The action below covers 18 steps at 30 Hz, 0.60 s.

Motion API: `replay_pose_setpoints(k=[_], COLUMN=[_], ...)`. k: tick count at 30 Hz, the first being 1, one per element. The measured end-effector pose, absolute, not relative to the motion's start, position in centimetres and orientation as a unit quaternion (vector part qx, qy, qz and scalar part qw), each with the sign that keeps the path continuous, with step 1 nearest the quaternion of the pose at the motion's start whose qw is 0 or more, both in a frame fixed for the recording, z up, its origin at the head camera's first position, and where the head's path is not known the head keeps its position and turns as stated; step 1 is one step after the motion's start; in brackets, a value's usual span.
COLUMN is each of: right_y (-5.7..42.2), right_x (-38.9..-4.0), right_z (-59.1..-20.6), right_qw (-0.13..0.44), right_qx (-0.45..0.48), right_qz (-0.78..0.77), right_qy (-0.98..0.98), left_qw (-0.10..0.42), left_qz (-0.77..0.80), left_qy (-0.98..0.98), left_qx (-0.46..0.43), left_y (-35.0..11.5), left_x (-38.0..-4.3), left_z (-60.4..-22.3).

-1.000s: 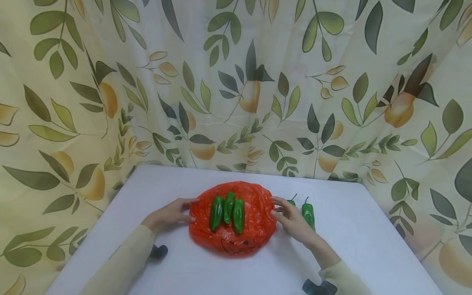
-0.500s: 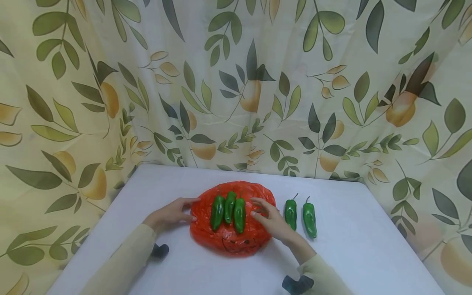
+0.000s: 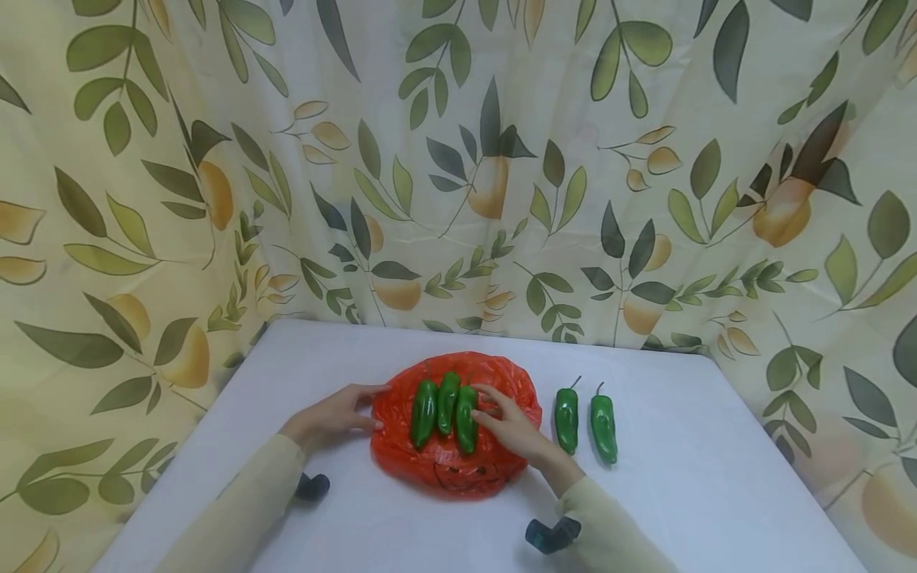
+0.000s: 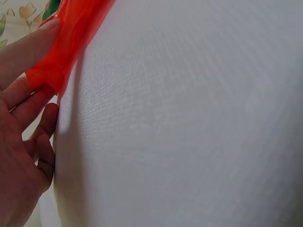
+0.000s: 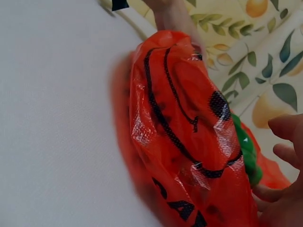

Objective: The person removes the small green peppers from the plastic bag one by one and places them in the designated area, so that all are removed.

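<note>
A crumpled red plastic bag [image 3: 401, 438] with black print, part of it a smiley face, lies on the white table. On top of it rest three green chili peppers: a left one [image 3: 424, 413], a middle one [image 3: 447, 403] and a right one [image 3: 466, 430]. My left hand [image 3: 333, 415] pinches the bag's left edge, thumb on top and other fingers behind the plastic in the left wrist view. Over the bag's right half, my right hand [image 3: 512, 427] has its fingertips at the right pepper's side, fingers spread apart. In the right wrist view that green pepper [image 5: 248, 156] is partly hidden.
Two more green chili peppers, a nearer-bag one [image 3: 566, 419] and an outer one [image 3: 603, 430], lie on the table right of the bag. A leaf-and-fruit patterned curtain [image 3: 458, 199] hangs behind the table [image 3: 659, 493]. Dark camera mounts sit at both wrists.
My right hand has moved left from the bag's right edge to the right pepper on top, uncovering the two peppers on the table. The left hand has stayed at the bag's left edge.
</note>
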State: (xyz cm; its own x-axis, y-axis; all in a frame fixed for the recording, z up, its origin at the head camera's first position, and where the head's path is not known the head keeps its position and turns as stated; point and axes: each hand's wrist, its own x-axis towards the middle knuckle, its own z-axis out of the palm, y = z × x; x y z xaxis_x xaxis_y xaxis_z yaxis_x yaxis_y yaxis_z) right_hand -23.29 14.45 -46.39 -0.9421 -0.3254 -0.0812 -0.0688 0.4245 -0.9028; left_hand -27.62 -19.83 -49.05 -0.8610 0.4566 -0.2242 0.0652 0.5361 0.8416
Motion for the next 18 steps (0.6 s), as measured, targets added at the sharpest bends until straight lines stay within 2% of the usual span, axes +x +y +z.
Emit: replay_pose_setpoints(k=[18], right_y=[13.6], right_x=[-23.8], right_z=[-47.9], right_qw=[0.161], right_qx=[-0.120], right_qz=[-0.479], right_qy=[0.855], left_qw=[0.224], left_qz=[0.470], left_qy=[0.846], left_qx=[0.117], left_y=[-19.6], left_x=[-27.4], left_z=[-49.1])
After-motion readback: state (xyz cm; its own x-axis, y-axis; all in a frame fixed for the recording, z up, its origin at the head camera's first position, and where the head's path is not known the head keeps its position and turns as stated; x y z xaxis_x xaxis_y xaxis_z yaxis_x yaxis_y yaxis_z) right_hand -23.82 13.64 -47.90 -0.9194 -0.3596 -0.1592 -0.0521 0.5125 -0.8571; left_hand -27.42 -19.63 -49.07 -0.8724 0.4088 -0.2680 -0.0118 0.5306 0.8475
